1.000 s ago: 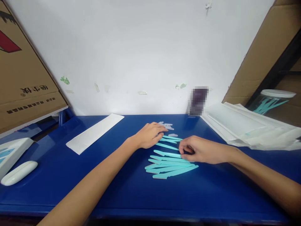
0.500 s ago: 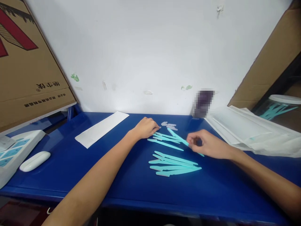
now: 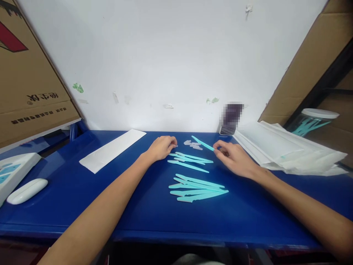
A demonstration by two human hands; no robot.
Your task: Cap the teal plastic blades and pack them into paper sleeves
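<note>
In my right hand (image 3: 231, 156), a teal eyebrow razor (image 3: 203, 142) is pinched by one end, its other end pointing up and left toward the wall. My left hand (image 3: 163, 148) is closed at the fingertips on a small pale piece that looks like a clear blade cover (image 3: 177, 146). Between the hands lies a small cluster of translucent blade covers (image 3: 193, 145). Below them, several teal razors (image 3: 190, 158) lie loosely side by side. Nearer to me a second group of razors (image 3: 198, 187) is fanned out on the blue table (image 3: 154, 217).
A folded white paper strip (image 3: 113, 151) and a white oval case (image 3: 27, 191) lie on the left. White plastic bags (image 3: 278, 147) are stacked at right, near a lidded jar of teal razors (image 3: 313, 123). A blurred dark phone-like object (image 3: 231, 119) leans on the wall.
My right hand has lifted the razor up and away from the nearby group, toward the wall. My left hand has drawn slightly away from the razors. The whole view has shifted a little.
</note>
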